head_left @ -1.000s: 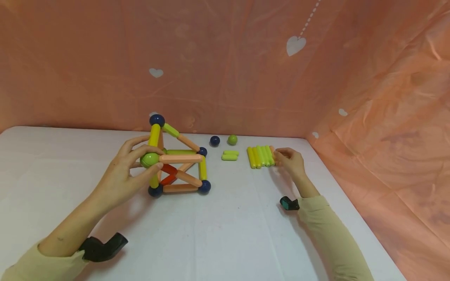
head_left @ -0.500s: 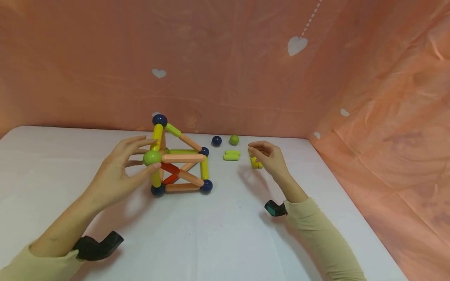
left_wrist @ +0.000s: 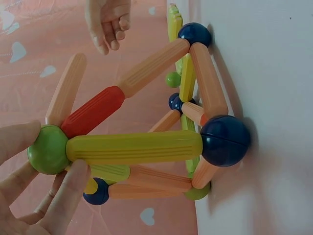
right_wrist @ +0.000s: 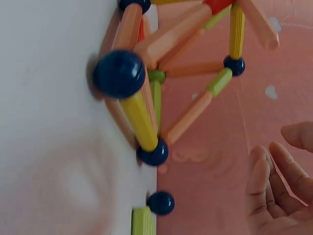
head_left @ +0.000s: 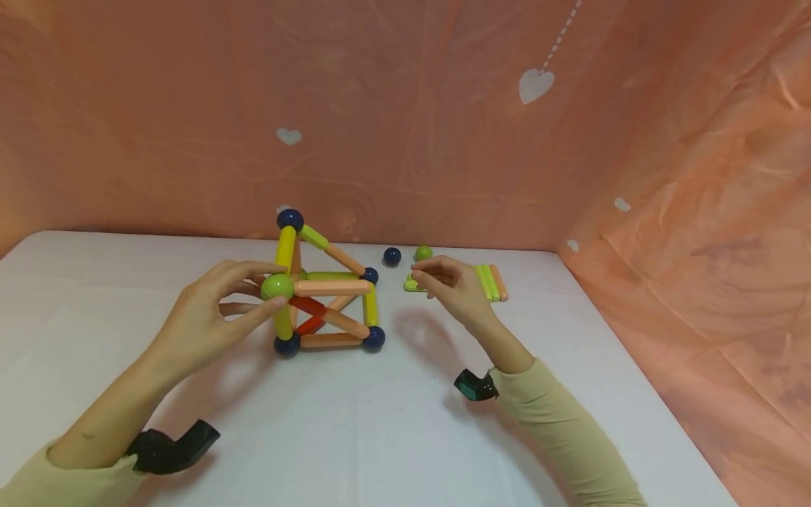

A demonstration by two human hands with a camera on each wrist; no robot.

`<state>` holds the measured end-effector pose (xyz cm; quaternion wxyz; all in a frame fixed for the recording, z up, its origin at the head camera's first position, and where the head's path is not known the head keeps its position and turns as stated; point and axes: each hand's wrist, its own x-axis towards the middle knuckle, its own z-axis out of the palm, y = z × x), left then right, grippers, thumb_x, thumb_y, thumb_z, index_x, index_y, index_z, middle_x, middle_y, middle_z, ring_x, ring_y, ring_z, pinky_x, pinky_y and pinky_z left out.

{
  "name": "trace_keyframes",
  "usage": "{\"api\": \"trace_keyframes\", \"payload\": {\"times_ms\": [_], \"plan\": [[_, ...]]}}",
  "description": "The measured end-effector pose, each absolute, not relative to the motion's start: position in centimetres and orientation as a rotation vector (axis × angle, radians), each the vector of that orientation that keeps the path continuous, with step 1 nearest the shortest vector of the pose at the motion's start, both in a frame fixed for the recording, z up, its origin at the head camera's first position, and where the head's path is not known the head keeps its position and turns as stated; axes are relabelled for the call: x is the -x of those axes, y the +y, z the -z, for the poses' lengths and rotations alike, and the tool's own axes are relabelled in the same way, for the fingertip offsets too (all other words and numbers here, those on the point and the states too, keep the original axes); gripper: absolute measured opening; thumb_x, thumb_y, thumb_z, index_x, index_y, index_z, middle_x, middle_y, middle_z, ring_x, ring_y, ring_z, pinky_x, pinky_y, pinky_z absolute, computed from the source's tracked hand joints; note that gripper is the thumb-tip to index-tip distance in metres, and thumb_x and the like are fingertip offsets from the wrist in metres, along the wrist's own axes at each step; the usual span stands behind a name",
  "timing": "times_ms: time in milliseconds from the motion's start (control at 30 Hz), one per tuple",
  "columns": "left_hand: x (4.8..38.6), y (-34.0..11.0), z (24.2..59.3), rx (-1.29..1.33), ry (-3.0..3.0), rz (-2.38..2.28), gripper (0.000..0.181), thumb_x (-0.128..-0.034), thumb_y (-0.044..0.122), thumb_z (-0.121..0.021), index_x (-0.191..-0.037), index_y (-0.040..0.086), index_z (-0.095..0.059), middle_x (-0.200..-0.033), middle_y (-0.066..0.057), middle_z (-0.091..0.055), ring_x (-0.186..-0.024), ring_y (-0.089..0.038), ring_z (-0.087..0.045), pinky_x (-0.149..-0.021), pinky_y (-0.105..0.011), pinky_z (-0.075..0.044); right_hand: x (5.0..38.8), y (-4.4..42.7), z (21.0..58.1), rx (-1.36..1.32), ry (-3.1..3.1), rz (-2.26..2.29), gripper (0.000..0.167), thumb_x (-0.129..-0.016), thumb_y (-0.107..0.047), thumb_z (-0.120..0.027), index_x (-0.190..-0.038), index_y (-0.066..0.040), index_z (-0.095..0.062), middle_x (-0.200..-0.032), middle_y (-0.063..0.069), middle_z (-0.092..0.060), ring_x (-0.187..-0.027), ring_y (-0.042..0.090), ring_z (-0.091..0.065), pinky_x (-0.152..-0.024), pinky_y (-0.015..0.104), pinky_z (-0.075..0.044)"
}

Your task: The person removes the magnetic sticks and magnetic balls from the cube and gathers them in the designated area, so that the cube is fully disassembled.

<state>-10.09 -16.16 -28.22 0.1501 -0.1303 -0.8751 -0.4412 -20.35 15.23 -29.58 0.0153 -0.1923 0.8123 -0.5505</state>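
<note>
A frame of coloured rods and balls stands on the white table (head_left: 405,422), left of centre in the head view. My left hand (head_left: 205,310) pinches its green ball (left_wrist: 48,149) between thumb and fingers, at the near upper corner. From that ball a peach rod (head_left: 332,287) sticks out to the right, its far end free in the left wrist view. My right hand (head_left: 459,292) hovers right of the frame with loosely bent fingers and nothing between them. It partly covers two short green rods (head_left: 413,286) and the row of longer rods (head_left: 498,282).
A loose blue ball (head_left: 392,256) and a loose green ball (head_left: 424,253) lie at the back, beyond the right hand. An orange cloth (head_left: 405,127) with white hearts hangs behind the table and along its right side.
My right hand has come away from the peach rod at the row's right end and moved left toward the frame. My left hand stays on the green ball.
</note>
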Motion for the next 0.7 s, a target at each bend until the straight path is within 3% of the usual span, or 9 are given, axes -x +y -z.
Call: {"api": "trace_keyframes", "payload": {"times_ms": [167,400,700], "plan": [[10.2,-16.0,28.3,0.356,-2.514,1.28,0.04,-0.0859,0.022,-0.073,-0.123,0.012,-0.061,-0.109,-0.005,-0.057,-0.089,0.01,-0.053,-0.074,-0.004,-0.047,19.8,13.9,29.2,0.642,2.504,1.69,0.023,-0.093,-0.012,-0.063,-0.111,0.002,-0.065,-0.104,0.018,-0.068,-0.082,0.014,-0.063,-0.07,0.034,-0.055],[10.3,-15.6,28.3,0.355,-2.525,1.3,0.04,-0.0867,0.025,-0.072,-0.124,0.015,-0.062,-0.109,-0.003,-0.06,-0.09,0.007,-0.054,-0.074,-0.004,-0.047,19.3,12.2,28.9,0.783,2.443,1.664,0.023,-0.092,-0.011,-0.063,-0.112,0.001,-0.066,-0.099,0.016,-0.068,-0.081,0.016,-0.063,-0.068,0.027,-0.055],[10.4,-15.5,28.0,0.337,-2.569,1.291,0.04,-0.0871,0.028,-0.072,-0.125,0.017,-0.061,-0.112,-0.002,-0.061,-0.091,0.005,-0.054,-0.074,-0.01,-0.051,18.8,10.7,28.6,0.956,2.328,1.638,0.03,-0.094,-0.01,-0.061,-0.12,0.004,-0.062,-0.112,0.016,-0.066,-0.09,0.02,-0.063,-0.075,0.025,-0.054]]}}
